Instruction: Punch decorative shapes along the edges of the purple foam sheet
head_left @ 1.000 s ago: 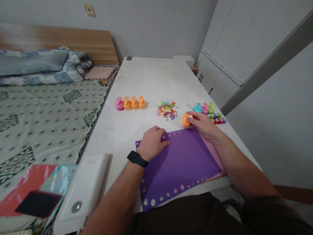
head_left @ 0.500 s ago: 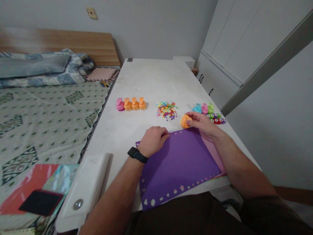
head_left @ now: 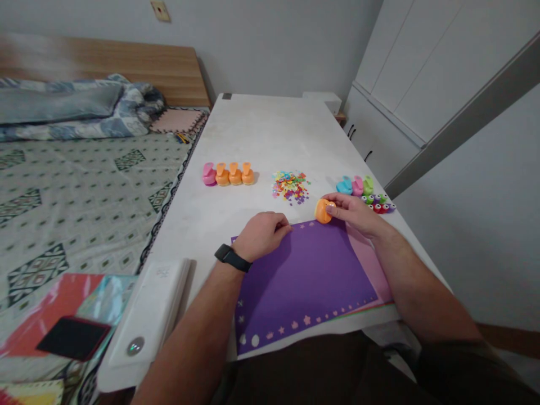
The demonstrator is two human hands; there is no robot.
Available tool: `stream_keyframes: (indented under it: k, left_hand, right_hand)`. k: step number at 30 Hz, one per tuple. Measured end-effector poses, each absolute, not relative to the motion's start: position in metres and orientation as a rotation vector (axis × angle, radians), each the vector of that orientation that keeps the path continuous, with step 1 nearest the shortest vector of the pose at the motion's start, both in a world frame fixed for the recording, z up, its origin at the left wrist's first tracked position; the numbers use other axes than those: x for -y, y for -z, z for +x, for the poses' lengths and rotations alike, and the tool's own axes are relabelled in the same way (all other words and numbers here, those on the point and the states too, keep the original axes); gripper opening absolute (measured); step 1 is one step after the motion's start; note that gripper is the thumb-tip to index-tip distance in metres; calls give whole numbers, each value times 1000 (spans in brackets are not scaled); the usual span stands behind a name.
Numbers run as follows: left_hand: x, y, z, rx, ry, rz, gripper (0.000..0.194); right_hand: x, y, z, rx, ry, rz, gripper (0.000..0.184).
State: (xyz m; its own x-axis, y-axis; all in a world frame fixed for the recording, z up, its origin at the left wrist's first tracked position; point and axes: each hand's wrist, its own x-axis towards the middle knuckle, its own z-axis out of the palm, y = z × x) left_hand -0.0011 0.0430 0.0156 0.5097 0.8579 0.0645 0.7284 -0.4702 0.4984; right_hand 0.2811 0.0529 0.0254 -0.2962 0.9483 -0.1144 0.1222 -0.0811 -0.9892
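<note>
A sheet of purple paper (head_left: 307, 275) lies in front of me, with small shapes punched along its edges. My left hand (head_left: 264, 233) is closed at its far edge, thumb and fingers pinching the paper there. Between the thumb and fingers of my right hand (head_left: 354, 212) is an orange craft punch (head_left: 324, 211), set at the sheet's far edge toward the right. Whether the paper sits inside its slot I cannot tell. Pink paper (head_left: 369, 261) shows from under the purple sheet on the right. Past my hands lies a heap of colourful paper cutouts (head_left: 291, 185).
A row of pink and orange punches (head_left: 228, 174) stands at the left of the white table (head_left: 270, 129). More punches (head_left: 356, 184) and small ones (head_left: 378, 203) stand at the right. A white device (head_left: 145, 320) lies at the left edge, beside a bed (head_left: 93, 202).
The orange punch in my right hand has come down to the purple paper's far edge. The paper has shifted slightly left with my left hand. The view has tilted a little.
</note>
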Motion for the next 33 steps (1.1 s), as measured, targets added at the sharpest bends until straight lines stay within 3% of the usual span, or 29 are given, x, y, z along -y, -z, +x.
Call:
stream_keyframes:
  k: [33]
  left_hand:
    - [-39, -9, -3, -1333, -474, 2331, 24]
  right_hand:
    - [-52, -16, 279, 1700, -1522, -1234, 42]
